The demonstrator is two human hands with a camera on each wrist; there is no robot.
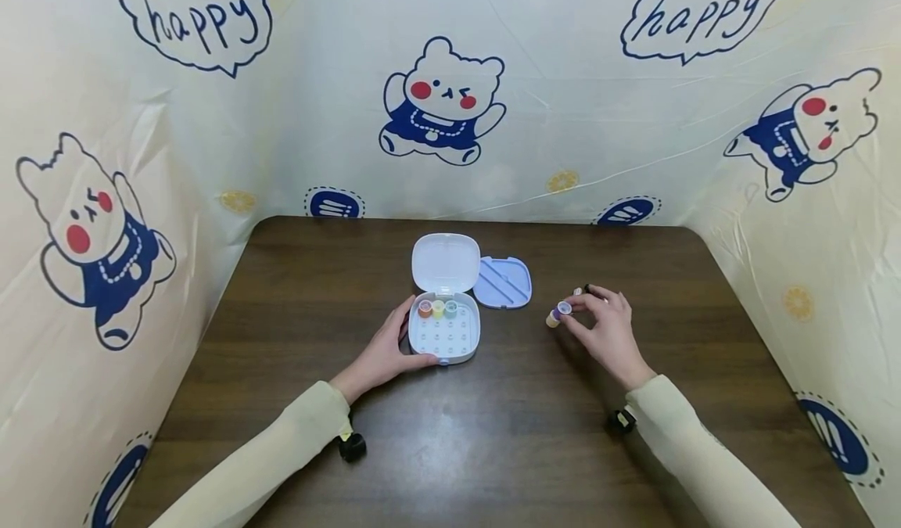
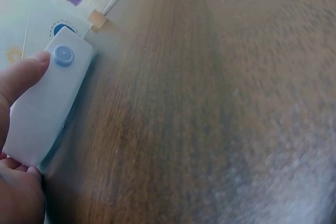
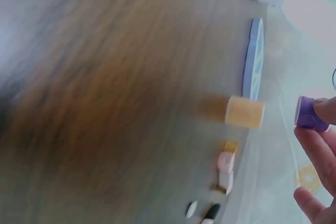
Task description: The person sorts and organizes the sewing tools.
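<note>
My left hand (image 1: 380, 357) grips a small white box (image 1: 431, 353) from its left side, with the thumb at the front near a round blue button (image 2: 64, 55). The box's hinged lid (image 1: 446, 262) stands raised at the back. Inside, an orange, a yellow and a teal cylinder (image 1: 451, 309) sit in the back row of a studded base. Off to the right, my right hand (image 1: 611, 336) pinches a small purple cylinder (image 3: 310, 114) between thumb and fingers, above the table. A light orange cylinder (image 3: 245, 112) stands on the wood close by.
A flat light-blue tray (image 1: 517, 278) with diagonal ridges lies right of the raised lid. Beyond the orange cylinder are a small pink-and-white piece (image 3: 226, 169) and a black-tipped piece (image 3: 211, 212), partly behind my right hand in the head view. Printed curtains surround the brown table (image 1: 317, 278).
</note>
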